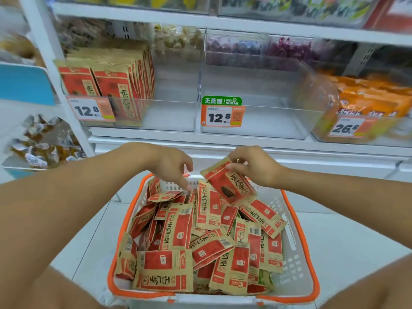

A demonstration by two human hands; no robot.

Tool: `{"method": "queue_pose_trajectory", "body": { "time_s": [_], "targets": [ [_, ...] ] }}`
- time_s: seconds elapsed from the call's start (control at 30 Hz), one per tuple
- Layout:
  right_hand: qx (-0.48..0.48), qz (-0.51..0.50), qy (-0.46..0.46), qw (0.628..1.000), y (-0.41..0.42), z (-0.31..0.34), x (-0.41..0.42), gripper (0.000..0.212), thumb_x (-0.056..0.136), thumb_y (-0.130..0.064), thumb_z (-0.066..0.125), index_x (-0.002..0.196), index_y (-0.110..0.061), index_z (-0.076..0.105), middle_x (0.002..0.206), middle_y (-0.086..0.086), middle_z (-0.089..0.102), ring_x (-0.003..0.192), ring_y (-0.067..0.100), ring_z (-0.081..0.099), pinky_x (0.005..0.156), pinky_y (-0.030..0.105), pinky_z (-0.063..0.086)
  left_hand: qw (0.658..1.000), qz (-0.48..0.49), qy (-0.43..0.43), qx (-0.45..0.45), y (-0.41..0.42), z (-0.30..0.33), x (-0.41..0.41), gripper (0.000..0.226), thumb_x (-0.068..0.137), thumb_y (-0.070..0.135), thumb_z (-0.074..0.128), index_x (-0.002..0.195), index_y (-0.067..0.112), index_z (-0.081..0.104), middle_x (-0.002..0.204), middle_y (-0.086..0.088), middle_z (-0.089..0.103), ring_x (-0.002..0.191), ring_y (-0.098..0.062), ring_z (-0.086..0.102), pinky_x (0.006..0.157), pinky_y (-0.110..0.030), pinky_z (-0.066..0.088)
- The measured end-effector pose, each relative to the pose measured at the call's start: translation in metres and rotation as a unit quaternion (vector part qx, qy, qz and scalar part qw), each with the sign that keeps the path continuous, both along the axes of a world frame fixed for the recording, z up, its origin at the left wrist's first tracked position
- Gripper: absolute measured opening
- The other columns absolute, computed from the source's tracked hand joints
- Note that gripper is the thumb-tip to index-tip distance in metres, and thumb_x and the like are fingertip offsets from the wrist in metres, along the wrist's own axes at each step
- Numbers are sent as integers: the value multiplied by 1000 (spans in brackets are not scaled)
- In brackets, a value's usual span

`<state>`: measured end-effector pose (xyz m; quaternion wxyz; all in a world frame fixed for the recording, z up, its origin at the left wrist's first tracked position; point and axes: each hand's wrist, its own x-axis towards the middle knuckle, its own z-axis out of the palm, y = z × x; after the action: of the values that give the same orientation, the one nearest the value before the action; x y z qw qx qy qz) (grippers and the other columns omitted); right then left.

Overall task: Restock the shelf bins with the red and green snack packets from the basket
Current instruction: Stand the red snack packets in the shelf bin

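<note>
A white basket with an orange rim (296, 230) stands below me, heaped with several red and tan snack packets (178, 228); a bit of a green packet (264, 278) shows near its front right. My right hand (256, 166) pinches one red packet (231, 184) lifted above the heap at the basket's far side. My left hand (171, 163) hangs over the far left of the heap, fingers pointing down, a fingertip at the packets. On the shelf, the left clear bin (174, 117) holds a row of upright red packets (116, 85) on its left side. The middle clear bin (256, 128) holds nothing.
A bin of orange packets (367, 101) sits at the right of the shelf. Price tags reading 12.8 (219, 118) hang on the bin fronts. Wrapped sweets (42, 143) fill a rack at the left. White floor tiles lie around the basket.
</note>
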<state>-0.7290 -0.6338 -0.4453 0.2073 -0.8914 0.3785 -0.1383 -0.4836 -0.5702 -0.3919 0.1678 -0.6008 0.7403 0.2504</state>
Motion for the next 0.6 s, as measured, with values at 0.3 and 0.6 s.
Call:
{"method": "queue_pose_trajectory", "body": {
  "time_s": [0.3,0.6],
  "targets": [
    [270,-82,-393,875,23,85,35,16,88,-3,69,104,-4,66,108,19,73,96,29,73,81,38,61,888,156,418,-114,-2,20,18,30,80,19,81,109,15,73,100,2,77,93,-17,74,90,-39,58],
    [-33,-83,-467,880,13,127,98,17,85,1,74,89,-15,79,84,-1,78,80,19,75,77,28,60,738,315,369,-468,-12,36,61,58,79,24,82,130,21,53,113,4,61,101,-15,58,77,-21,42]
  ]
}}
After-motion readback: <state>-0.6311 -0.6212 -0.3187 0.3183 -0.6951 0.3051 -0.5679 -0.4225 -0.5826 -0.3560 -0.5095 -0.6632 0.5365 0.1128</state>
